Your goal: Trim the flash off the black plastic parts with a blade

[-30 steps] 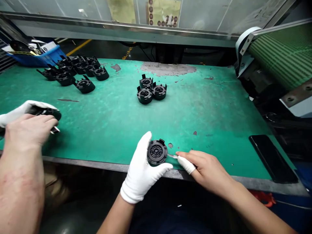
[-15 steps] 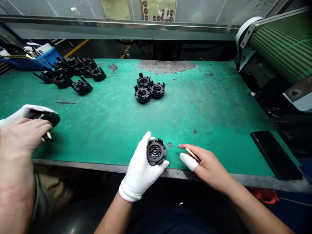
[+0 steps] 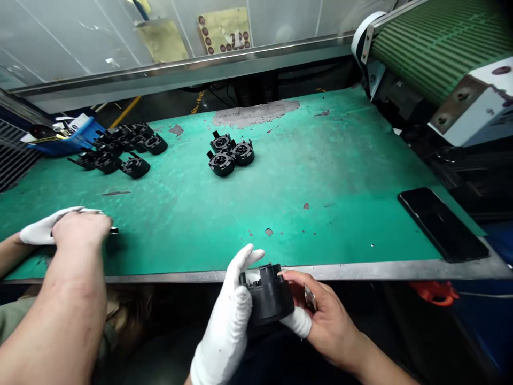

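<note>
A round black plastic part (image 3: 270, 297) is tilted on its side just off the table's front edge, between my two hands. My left hand (image 3: 228, 315), in a white glove, holds it from the left with its palm and thumb. My right hand (image 3: 324, 315), bare but for a white cover on the thumb, has its thumb and index finger on the part's right side. A small metal-tipped tool (image 3: 310, 298) is tucked in the right hand's fingers. Three similar black parts (image 3: 222, 163) stand together on the green table (image 3: 180, 214).
Several more black parts (image 3: 135, 166) and a blue bin (image 3: 76, 140) are at the back left. At the left edge are another person's hands (image 3: 82, 224). A phone (image 3: 443, 223) lies on the right, below a green conveyor (image 3: 436, 45).
The view has turned and shifted. My left hand has tipped the part onto its side and lowered it. My right hand has come in from the right to touch it.
</note>
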### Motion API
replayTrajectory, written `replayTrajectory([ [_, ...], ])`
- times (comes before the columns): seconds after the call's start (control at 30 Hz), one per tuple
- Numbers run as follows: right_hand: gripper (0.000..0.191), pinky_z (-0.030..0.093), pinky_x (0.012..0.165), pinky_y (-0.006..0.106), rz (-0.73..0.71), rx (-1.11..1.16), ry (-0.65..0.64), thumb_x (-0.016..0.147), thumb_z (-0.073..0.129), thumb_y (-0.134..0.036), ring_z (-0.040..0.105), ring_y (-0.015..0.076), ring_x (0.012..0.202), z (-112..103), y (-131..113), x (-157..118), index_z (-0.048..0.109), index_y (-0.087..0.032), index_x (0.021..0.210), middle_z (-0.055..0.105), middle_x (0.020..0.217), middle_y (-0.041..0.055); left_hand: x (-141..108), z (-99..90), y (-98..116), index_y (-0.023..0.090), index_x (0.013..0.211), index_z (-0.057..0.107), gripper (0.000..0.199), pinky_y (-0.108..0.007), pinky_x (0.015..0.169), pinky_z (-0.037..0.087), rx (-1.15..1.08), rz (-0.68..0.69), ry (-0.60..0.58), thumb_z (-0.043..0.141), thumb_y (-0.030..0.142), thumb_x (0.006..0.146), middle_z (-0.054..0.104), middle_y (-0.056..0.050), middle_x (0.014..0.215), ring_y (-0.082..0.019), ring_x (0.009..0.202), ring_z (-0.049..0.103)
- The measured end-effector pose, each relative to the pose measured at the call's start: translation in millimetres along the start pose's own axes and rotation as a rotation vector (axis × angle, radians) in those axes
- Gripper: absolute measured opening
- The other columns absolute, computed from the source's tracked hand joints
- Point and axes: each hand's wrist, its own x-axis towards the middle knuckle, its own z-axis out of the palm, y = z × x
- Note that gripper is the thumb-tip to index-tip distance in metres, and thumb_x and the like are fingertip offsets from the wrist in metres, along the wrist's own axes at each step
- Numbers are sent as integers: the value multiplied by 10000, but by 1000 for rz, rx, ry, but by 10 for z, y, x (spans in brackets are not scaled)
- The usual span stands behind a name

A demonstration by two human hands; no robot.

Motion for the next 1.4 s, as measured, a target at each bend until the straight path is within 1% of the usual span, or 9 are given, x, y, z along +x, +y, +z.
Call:
replayTrajectory([
  [0.17, 526, 500, 710, 286, 155, 96, 216, 886, 708, -427, 599, 171, 781, 162, 73, -49, 506, -258, 1342, 662, 969, 35, -74, 242, -102, 324, 1519, 279, 900, -532, 1161, 419, 189, 191, 184, 612, 739, 793, 369, -104, 1567, -350, 1445, 384],
  [0.27, 531, 435, 622, 255, 215, 79, 118, 855, 741, -435, 501, 131, 661, 225, 64, -57, 539, -235, 1303, 593, 799, -21, -68, 204, -211, 306, 1393, 473, 568, -530, 1130, 440, 426, 243, 265, 641, 517, 894, 519, -93, 1415, -311, 1316, 523],
  [0.33, 519, 426, 625, 249, 231, 81, 57, 862, 731, -436, 483, 124, 672, 208, 74, -91, 550, -239, 1307, 575, 816, -23, -40, 124, -283, 284, 1326, 545, 436, -498, 1085, 468, 554, 312, 283, 634, 422, 922, 595, -83, 1299, -280, 1214, 577],
  [0.53, 497, 486, 780, 316, 333, 45, 64, 1004, 414, -558, 558, 185, 816, -45, 298, -316, 551, -234, 1356, 596, 934, 48, 111, 31, -393, 253, 1300, 588, 430, -579, 1164, 312, 906, 490, 241, 690, 376, 900, 657, -72, 1171, -258, 1115, 580],
  [0.63, 532, 481, 841, 351, 452, 82, 100, 1025, 321, -573, 572, 208, 845, -114, 365, -310, 666, -215, 1213, 618, 894, 57, 149, 56, -416, 233, 1310, 583, 448, -588, 1167, 313, 884, 480, 230, 691, 375, 899, 643, -86, 1171, -260, 1127, 573],
  [0.83, 495, 481, 838, 343, 371, 128, 10, 1006, 425, -542, 576, 219, 811, -100, 254, -26, 709, -179, 829, 640, 764, 32, 138, 46, -459, 199, 1293, 596, 447, -601, 1171, 314, 844, 439, 220, 686, 388, 898, 619, -105, 1163, -272, 1140, 560],
  [1.0, 443, 476, 846, 333, 379, 129, 0, 1019, 430, -488, 584, 216, 821, -140, 209, 70, 721, -189, 870, 672, 818, 34, 158, 1, -509, 213, 1296, 605, 480, -637, 1162, 306, 808, 433, 189, 690, 444, 884, 612, -100, 1129, -279, 1105, 557],
  [1.2, 314, 430, 1008, 355, 467, 129, -2, 1016, 486, -419, 602, 235, 1036, -141, 164, 64, 736, -249, 1104, 708, 1077, 32, 168, 36, -477, 265, 1348, 593, 525, -690, 1132, 300, 759, 420, 190, 669, 492, 880, 614, -93, 1061, -289, 1082, 552],
  [1.4, 366, 457, 810, 301, 470, 77, 44, 1022, 460, -440, 553, 187, 829, -67, 148, 115, 672, -204, 838, 647, 848, 11, 163, 22, -527, 262, 1344, 596, 559, -697, 1132, 290, 752, 458, 187, 704, 497, 849, 589, -102, 1102, -303, 1093, 548],
])
